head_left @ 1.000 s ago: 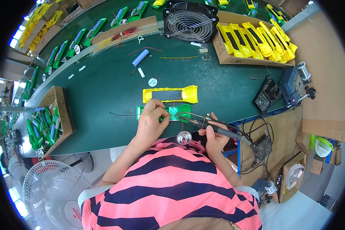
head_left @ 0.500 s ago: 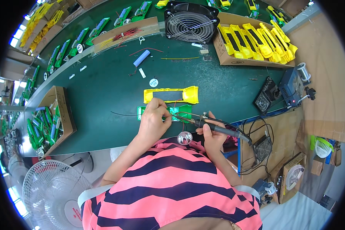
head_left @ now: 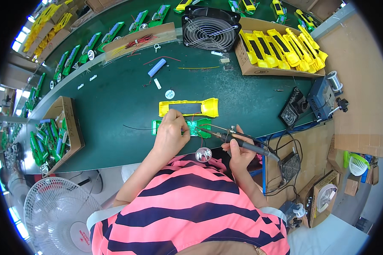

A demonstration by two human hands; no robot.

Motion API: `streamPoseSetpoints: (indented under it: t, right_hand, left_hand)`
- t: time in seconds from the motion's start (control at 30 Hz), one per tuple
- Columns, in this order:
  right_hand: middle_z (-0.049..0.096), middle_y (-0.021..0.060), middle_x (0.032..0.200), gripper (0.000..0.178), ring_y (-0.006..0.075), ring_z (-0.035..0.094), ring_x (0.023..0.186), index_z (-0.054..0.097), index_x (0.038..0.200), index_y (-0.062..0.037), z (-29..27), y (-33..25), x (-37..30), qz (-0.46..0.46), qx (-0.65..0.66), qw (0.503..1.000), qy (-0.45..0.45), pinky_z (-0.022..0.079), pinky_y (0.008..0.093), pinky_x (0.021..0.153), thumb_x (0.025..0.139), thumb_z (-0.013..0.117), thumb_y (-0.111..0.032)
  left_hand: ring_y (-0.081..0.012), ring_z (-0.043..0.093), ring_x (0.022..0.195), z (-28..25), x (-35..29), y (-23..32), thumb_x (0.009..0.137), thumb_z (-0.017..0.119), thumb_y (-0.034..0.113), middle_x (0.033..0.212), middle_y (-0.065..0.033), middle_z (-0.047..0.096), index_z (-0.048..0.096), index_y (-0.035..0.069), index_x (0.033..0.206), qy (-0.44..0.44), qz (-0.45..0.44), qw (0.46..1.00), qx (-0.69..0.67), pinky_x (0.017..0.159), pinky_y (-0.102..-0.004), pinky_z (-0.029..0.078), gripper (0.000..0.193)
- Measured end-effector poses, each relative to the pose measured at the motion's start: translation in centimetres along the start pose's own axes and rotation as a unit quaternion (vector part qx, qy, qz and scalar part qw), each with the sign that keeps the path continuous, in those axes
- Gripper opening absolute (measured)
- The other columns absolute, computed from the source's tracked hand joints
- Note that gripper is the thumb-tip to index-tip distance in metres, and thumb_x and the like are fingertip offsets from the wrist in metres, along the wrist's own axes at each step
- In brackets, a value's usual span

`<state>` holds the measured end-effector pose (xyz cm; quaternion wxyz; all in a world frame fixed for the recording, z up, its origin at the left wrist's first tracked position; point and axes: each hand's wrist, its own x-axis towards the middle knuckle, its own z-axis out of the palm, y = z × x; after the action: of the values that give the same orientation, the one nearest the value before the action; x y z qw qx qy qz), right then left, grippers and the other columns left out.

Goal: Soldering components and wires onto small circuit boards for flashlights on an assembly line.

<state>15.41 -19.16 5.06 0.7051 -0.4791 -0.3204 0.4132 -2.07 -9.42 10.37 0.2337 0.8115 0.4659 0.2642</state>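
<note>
My left hand (head_left: 171,131) is closed in a pinch over a green housing half (head_left: 205,122) with a small circuit board (head_left: 192,126). A thin black wire (head_left: 136,128) sticks out to the left from beneath that hand. Just what its fingertips grip is hidden. In my right hand (head_left: 240,156) is a soldering iron (head_left: 252,147), its tip pointing left at the board; whether it touches cannot be told. A clear round lamp reflector (head_left: 203,155) hangs at the table's front edge. Right behind the green half lies a yellow housing (head_left: 210,107) with a dark panel.
A blue battery cell (head_left: 157,68) and loose wires lie farther back. Boxes of green assemblies (head_left: 68,127) and yellow housings (head_left: 259,70) stand left and back right. A black fan (head_left: 210,32) is at the back. The soldering station (head_left: 321,100) stands at right, its cable running nearby.
My right hand and the soldering iron have shifted slightly right, with the tip drawn back a little from the left fingers. My left hand has stayed in place.
</note>
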Motion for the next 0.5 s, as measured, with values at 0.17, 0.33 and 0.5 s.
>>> streamPoseSetpoints:
  t: [0.17,0.33,0.5]
  right_hand:
    - [0.042,0.029,0.117,0.022,0.0166,0.062,0.065,0.048,0.1,0.0067,0.1,0.0,-0.2,-0.028,-0.019,0.999,-0.008,0.053,0.0219,0.056,0.079,0.054,0.002]
    - [0.04,0.0285,0.119,0.022,0.0169,0.063,0.066,0.048,0.1,0.0066,-0.1,0.1,-0.2,-0.015,-0.015,1.0,-0.011,0.053,0.022,0.056,0.078,0.055,0.003]
    - [0.036,0.0277,0.123,0.02,0.0171,0.063,0.067,0.05,0.097,0.0068,0.1,-0.5,-0.1,-0.012,-0.005,1.0,0.0,0.053,0.022,0.056,0.078,0.055,0.004]
  left_hand:
    - [-0.0253,0.053,0.076,0.1,0.0,-0.3,0.057,0.063,-0.005,0.082,-0.0104,0.05,0.053,0.0,0.065,-0.001,-0.001,1.0,-0.013,0.065,-0.0325,0.044,0.013]
    - [-0.0238,0.052,0.076,-0.2,0.1,-0.2,0.059,0.064,-0.004,0.082,-0.0096,0.05,0.054,0.0,0.071,-0.016,-0.018,0.999,-0.026,0.064,-0.0315,0.044,0.017]
    - [-0.0245,0.052,0.056,-2.6,-2.1,-0.5,0.066,0.071,0.017,0.06,-0.0077,0.05,0.053,0.006,0.063,0.087,0.061,0.984,0.142,0.048,-0.0345,0.042,0.021]
